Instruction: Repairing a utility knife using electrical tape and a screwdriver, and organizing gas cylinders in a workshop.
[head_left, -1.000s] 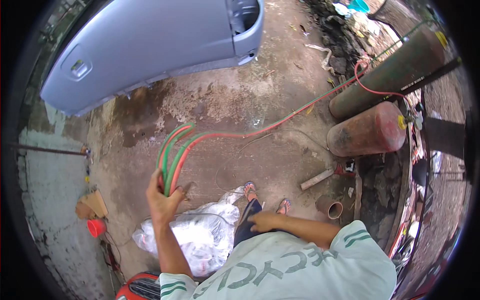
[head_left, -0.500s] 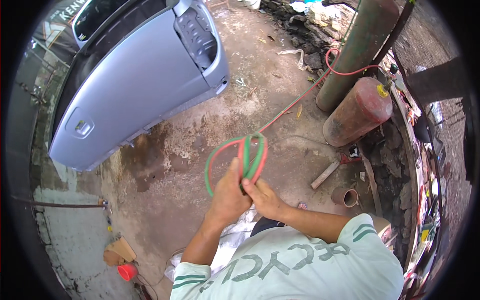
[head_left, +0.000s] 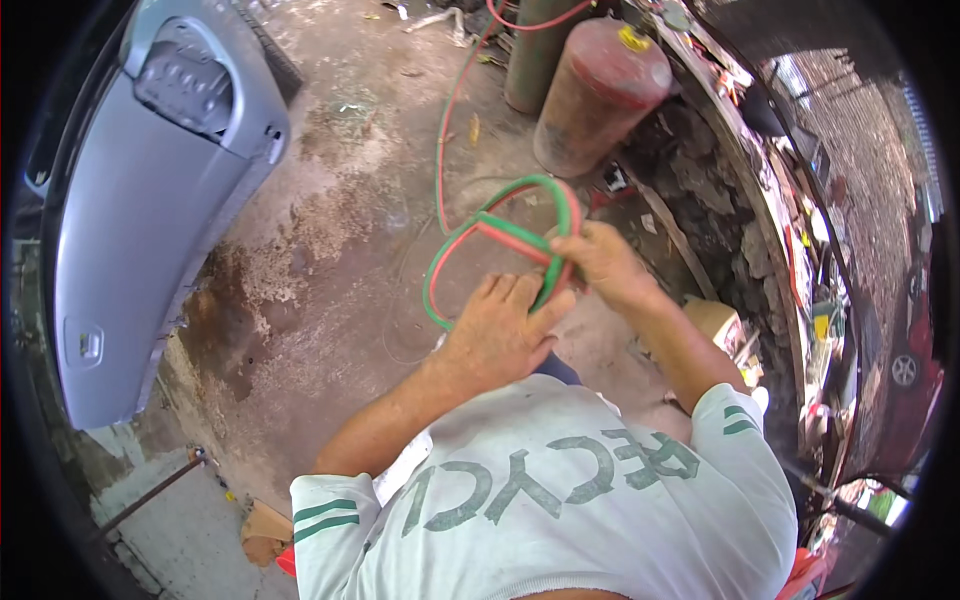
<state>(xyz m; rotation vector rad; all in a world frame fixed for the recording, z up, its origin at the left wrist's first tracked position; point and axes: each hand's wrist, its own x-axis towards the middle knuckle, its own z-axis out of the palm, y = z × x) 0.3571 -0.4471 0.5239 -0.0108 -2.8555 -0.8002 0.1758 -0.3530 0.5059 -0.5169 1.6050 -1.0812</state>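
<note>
Both hands are working a coil of twin hose [head_left: 500, 235], one strand red and one green, held just above picture centre. The left hand [head_left: 497, 335] is lying at the coil's six o'clock, back of the hand toward the camera, fingers pressed together along the lower loops; its palm side is hidden, so how much hose it is enclosing cannot be told. The right hand [head_left: 603, 265] is sitting at the coil's three to four o'clock, fingers curled and pinching the bundled strands where they are crossing; the fingertips are out of sight behind the hose.

From the coil's eleven o'clock a single run of the hose is trailing toward twelve o'clock of the picture, over the stained concrete floor [head_left: 330, 240], and passing out of view at the top edge. At one o'clock a rusty red gas cylinder [head_left: 598, 95] is lying tilted, with a green cylinder [head_left: 535, 50] beside it, cut off by the top edge. At nine to ten o'clock a grey car door [head_left: 130, 240] is lying flat, partly cut by the rim. The clutter along the three o'clock edge is too distorted to identify. The person's white shirt [head_left: 540, 490] is filling the six o'clock area, hiding the ground below.
</note>
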